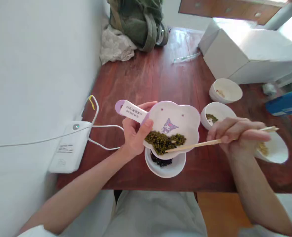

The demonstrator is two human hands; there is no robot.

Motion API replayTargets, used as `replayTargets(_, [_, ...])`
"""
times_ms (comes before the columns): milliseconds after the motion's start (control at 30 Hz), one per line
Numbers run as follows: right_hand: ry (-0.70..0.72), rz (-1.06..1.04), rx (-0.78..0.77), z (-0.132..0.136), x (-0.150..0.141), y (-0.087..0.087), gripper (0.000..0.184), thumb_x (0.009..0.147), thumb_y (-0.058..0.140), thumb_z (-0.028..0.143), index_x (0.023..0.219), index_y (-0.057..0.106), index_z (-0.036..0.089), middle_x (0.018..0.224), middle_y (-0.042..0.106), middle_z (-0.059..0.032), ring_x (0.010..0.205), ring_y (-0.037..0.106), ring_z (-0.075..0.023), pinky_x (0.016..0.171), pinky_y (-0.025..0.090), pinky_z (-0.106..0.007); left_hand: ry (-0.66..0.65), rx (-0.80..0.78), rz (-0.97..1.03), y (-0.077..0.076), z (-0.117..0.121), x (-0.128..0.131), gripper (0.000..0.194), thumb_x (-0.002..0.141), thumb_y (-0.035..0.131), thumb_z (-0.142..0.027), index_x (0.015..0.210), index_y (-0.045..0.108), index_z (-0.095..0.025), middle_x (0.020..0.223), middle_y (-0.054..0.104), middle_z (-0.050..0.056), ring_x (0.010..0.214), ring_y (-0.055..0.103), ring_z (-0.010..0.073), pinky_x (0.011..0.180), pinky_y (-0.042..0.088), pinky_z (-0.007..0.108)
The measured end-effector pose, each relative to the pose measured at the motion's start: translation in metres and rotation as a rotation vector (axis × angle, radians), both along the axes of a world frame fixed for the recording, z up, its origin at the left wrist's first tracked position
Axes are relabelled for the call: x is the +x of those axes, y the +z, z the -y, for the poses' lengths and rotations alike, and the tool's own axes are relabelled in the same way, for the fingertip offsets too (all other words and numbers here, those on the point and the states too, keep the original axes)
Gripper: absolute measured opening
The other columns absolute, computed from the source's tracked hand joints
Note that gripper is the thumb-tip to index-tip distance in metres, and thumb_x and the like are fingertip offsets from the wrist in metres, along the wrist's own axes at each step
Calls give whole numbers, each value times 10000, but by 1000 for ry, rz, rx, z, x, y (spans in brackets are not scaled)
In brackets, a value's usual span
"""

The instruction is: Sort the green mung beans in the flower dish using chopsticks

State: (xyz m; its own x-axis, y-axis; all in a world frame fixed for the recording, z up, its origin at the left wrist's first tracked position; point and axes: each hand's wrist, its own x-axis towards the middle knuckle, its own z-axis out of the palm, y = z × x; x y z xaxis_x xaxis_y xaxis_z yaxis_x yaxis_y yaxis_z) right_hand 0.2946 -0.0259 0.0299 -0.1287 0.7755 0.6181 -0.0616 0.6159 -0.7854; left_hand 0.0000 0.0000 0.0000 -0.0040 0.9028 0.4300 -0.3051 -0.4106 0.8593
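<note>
My left hand (138, 131) is closed on the handle side of a white, purple-rimmed plate (185, 115) with a scalloped edge and a cartoon figure. Green beans (163, 141), with some darker and paler pieces, lie along its near side. A labelled purple handle sticks out to the left. Chopsticks (200, 144) are gripped in my right hand (240, 135), their tips among the beans. Beneath the plate a white bowl (170, 171) holds black beans (158, 160), partly hidden by the plate.
Three white bowls stand at the right: one with pale pieces (231, 91), one with green beans (225, 111), one with yellowish pieces (277, 149). A white power bank (70, 148) with cables lies left. A green backpack (138, 23) and white box (227, 56) stand behind.
</note>
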Motion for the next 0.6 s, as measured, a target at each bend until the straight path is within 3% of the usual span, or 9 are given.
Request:
replayTargets(233, [-7, 4, -21, 3, -4, 0, 604, 1045, 650, 676, 705, 861, 223, 579, 718, -63, 469, 711, -241, 370, 569, -381, 9, -6, -41, 0, 3, 1, 443, 984, 786, -519, 1307, 818, -218, 1145, 858, 109, 896, 802, 228, 703, 615, 308])
replayTargets(400, [6, -7, -20, 5, -6, 2, 644, 1053, 605, 697, 698, 855, 221, 557, 693, -61, 452, 686, -227, 363, 523, -372, -24, 16, -64, 0, 4, 0, 446, 1001, 771, -510, 1339, 815, -222, 1126, 856, 108, 828, 776, 204, 653, 591, 294])
replayTargets(600, [25, -26, -37, 5, -5, 4, 632, 1049, 632, 675, 685, 848, 206, 546, 684, -65, 446, 679, -223, 354, 496, -365, -11, 34, -49, 1, 3, 1, 445, 1003, 770, -501, 1342, 824, -217, 1202, 852, 121, 949, 801, 241, 735, 635, 325])
